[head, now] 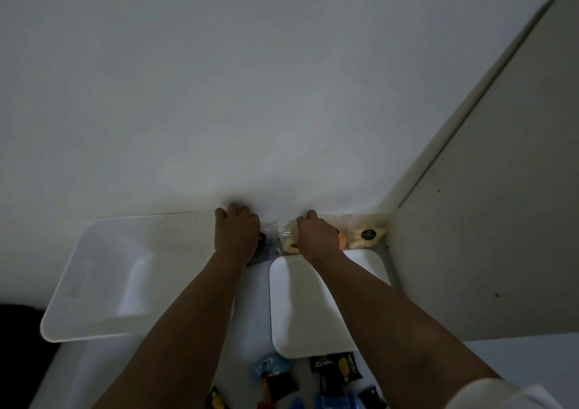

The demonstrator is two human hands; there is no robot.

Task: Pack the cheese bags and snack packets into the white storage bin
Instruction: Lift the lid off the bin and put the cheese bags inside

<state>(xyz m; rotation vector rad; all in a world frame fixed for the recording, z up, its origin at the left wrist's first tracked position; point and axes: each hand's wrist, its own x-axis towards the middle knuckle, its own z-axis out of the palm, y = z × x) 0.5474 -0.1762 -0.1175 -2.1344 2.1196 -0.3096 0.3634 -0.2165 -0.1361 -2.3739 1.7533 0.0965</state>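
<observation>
The white storage bin (103,270) stands open on the left of the table, against the wall. Clear cheese bags (366,236) with yellow and orange pieces line the wall at the back right. My right hand (316,236) is closed on the top of one cheese bag (287,242). My left hand (236,233) is closed over a dark packet (264,248) between the bin and that bag. Black snack packets (336,369) with yellow print lie near the front edge, with blue ones (268,363) beside them.
A white lid (307,308) lies flat to the right of the bin, under my right forearm. A tall white panel (488,220) closes off the right side. The wall runs directly behind the bin and bags.
</observation>
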